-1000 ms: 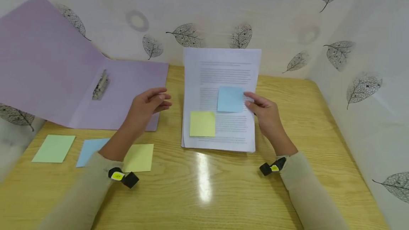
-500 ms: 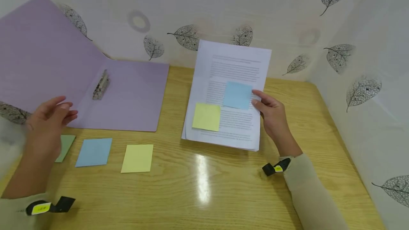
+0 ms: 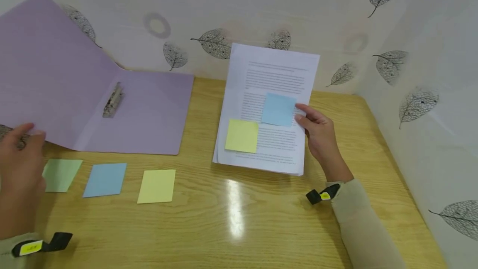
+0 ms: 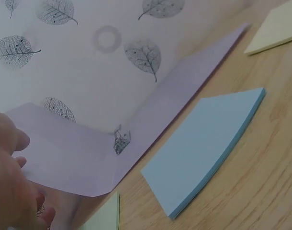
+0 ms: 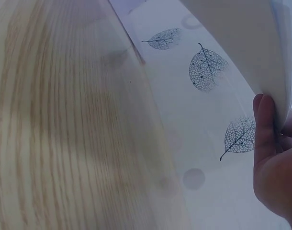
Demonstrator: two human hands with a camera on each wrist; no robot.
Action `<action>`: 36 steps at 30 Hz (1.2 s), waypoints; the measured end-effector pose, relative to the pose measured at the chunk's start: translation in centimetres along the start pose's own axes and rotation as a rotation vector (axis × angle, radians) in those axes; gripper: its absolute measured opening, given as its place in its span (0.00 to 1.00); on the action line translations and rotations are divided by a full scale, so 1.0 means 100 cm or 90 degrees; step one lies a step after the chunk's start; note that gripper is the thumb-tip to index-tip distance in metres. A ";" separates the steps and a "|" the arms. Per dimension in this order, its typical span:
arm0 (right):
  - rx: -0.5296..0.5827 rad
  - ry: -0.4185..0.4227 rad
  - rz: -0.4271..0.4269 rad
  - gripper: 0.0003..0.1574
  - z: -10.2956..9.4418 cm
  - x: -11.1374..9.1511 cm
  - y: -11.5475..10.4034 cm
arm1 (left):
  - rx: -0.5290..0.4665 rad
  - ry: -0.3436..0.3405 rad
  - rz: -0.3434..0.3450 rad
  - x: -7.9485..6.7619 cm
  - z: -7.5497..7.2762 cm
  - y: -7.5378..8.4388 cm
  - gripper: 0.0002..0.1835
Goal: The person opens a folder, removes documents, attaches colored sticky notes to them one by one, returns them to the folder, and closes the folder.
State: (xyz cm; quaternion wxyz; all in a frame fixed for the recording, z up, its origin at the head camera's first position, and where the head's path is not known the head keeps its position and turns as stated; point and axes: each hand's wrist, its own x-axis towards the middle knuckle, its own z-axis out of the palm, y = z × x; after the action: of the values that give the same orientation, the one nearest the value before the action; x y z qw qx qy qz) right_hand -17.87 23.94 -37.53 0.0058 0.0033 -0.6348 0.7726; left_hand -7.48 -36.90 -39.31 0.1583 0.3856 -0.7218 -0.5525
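Observation:
In the head view my right hand pinches the right edge of a stack of printed sheets, holding it tilted up over the table. A blue sticky note lies on the top sheet beside my fingertips, with a yellow sticky note lower left. Seen from the right wrist, fingers lie behind the sheets. My left hand is at the lower edge of the raised cover of a purple folder, thumb and fingers apart. The left wrist view has this hand beside the cover.
Green, blue and yellow sticky-note pads lie in a row on the wooden table, in front of the folder. A metal clip is fixed near the folder's spine. Leaf-patterned wall covering bounds the back and right.
My left hand has moved left from beside the sheets, past the sticky-note pads, to the folder's cover. My right hand has shifted the stack slightly right and up, tilting it clockwise.

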 end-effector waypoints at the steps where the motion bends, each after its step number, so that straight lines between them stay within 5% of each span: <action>1: 0.001 0.000 0.002 0.21 0.000 0.000 0.000 | -0.013 -0.006 0.001 0.002 0.000 -0.001 0.27; 8: -0.007 -0.002 0.006 0.20 0.000 -0.001 -0.001 | -0.117 0.002 -0.012 0.009 0.007 0.002 0.26; 15: -0.016 -0.005 0.010 0.20 0.000 -0.003 0.000 | -0.014 0.032 0.031 0.020 0.016 -0.006 0.30; 20: -0.014 -0.004 0.013 0.21 0.000 -0.004 0.001 | -0.026 0.029 0.039 0.011 0.020 -0.002 0.28; 23: -0.019 -0.002 0.013 0.21 0.000 -0.004 0.001 | -0.056 -0.001 0.041 0.000 0.023 0.000 0.28; 30: -0.036 0.001 0.029 0.23 -0.001 -0.004 0.003 | -0.217 -0.175 0.058 -0.024 0.033 -0.007 0.30; 36: -0.065 0.004 0.059 0.25 0.000 -0.002 0.008 | -0.185 -0.257 0.104 -0.045 0.047 -0.008 0.32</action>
State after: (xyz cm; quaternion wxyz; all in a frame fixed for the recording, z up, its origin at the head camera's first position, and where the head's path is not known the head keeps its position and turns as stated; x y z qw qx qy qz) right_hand -17.66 23.77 -38.26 -0.0273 -0.0289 -0.6729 0.7387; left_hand -7.28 -30.49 -40.78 0.1088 0.1814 -0.6808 -0.7013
